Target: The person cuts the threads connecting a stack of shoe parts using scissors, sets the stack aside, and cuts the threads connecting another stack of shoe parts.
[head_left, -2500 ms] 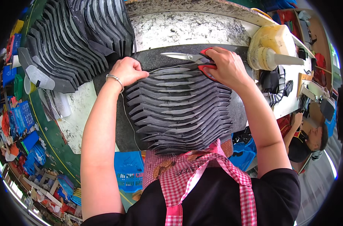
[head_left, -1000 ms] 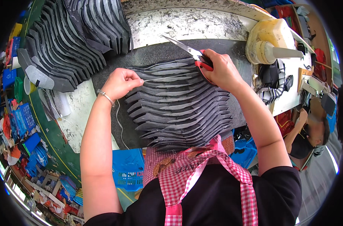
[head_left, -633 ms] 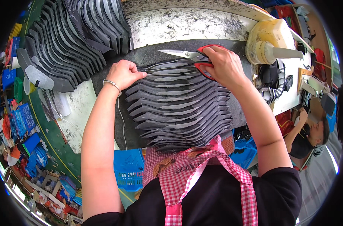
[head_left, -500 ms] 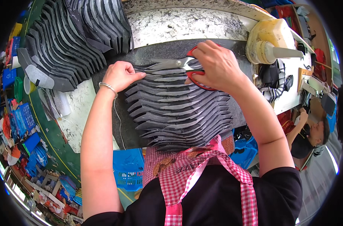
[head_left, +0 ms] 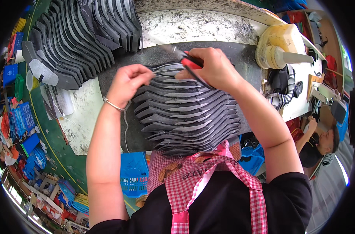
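My right hand [head_left: 216,68] is closed around scissors [head_left: 191,62] with red and black handles. Their blades, smeared by motion, point to the far left above the dark work mat. My left hand [head_left: 132,80] has its thumb and fingers pinched together, a pale strand at the tips. A thin white cord [head_left: 126,130] trails from under the left wrist to the mat's near edge. Both hands hover at the far end of a row of overlapping curved dark grey pieces [head_left: 187,113], which have lighter grey bands and fan toward me.
More such grey pieces [head_left: 68,46] stand packed at the far left. A yellowish tub [head_left: 280,39] with a pale handle stands at the right, beside black strap-like parts [head_left: 282,82]. A blue basket [head_left: 133,173] is below the table edge. Another person [head_left: 321,142] sits at the right.
The scissors have swung from lying level across the far pieces to a raised, tilted position further away. My left hand has moved slightly right, its fingers drawn together, and the cord has shifted with it.
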Tool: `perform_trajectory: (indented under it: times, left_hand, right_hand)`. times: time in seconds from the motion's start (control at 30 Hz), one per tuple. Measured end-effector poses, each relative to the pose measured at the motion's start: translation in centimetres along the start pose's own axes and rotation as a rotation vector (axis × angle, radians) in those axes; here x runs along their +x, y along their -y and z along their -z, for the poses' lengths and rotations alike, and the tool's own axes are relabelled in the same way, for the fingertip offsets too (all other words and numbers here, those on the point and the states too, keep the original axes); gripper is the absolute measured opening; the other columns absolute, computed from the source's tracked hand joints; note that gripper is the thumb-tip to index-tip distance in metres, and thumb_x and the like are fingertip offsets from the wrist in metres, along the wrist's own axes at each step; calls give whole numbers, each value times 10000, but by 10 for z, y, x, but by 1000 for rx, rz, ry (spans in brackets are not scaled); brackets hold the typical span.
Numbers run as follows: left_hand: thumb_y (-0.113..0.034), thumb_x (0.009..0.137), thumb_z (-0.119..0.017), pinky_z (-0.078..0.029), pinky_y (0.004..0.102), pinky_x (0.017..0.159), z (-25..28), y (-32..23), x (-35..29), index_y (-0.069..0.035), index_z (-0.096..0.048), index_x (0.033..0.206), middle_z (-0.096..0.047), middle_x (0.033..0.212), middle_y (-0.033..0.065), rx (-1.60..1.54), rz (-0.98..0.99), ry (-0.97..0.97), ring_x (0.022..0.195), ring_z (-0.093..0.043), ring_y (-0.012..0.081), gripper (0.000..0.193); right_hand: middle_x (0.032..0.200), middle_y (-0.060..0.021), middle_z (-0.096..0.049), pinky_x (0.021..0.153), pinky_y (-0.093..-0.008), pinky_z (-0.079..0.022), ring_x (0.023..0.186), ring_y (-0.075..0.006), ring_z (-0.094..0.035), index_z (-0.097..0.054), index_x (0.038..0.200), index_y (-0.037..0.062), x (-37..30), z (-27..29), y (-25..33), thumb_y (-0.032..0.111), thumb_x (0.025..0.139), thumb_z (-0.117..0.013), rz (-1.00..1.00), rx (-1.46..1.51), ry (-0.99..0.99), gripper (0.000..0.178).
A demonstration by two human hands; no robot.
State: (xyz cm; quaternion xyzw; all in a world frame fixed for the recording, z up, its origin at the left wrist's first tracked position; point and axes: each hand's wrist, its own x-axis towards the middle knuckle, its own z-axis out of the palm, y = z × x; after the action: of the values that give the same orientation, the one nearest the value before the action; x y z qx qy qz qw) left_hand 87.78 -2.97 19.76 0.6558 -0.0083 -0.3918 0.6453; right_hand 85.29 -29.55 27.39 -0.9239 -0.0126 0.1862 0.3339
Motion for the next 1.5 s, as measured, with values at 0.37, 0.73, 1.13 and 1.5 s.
perform_trajectory:
  times: [0.37,0.73,1.13,1.5]
  left_hand:
    - [-159,900,-716,-422,203,610,-17,-1,-15,-15,-716,946,-673,802,-13,38,107,111,690,-559,43,151]
    - [-270,800,-795,-476,267,608,0,2,10,-36,-715,764,-668,653,27,711,178,-75,607,-602,91,249]
    - [-222,814,-782,-457,248,585,20,15,7,-32,-697,764,-650,654,-1,746,139,-96,593,-547,49,214]
    - [-96,866,-702,-471,224,647,24,28,-6,-25,-712,867,-686,775,-7,571,81,-170,678,-578,46,71]
  right_hand:
    - [839,-222,-685,713,-415,-509,753,-408,-648,-648,971,-14,-30,20,-23,218,826,-772,-214,78,37,300]
    - [889,-190,-683,743,-469,-520,857,-406,-662,-611,1061,22,-34,1,-62,185,827,-745,-6,-215,1,316]
    - [853,-102,-694,729,-395,-570,861,-272,-703,-695,875,47,-11,-3,-9,409,729,-792,366,-586,22,402]
    - [763,-110,-724,653,-370,-567,760,-276,-731,-726,805,76,1,-7,9,357,795,-761,212,-550,120,284]
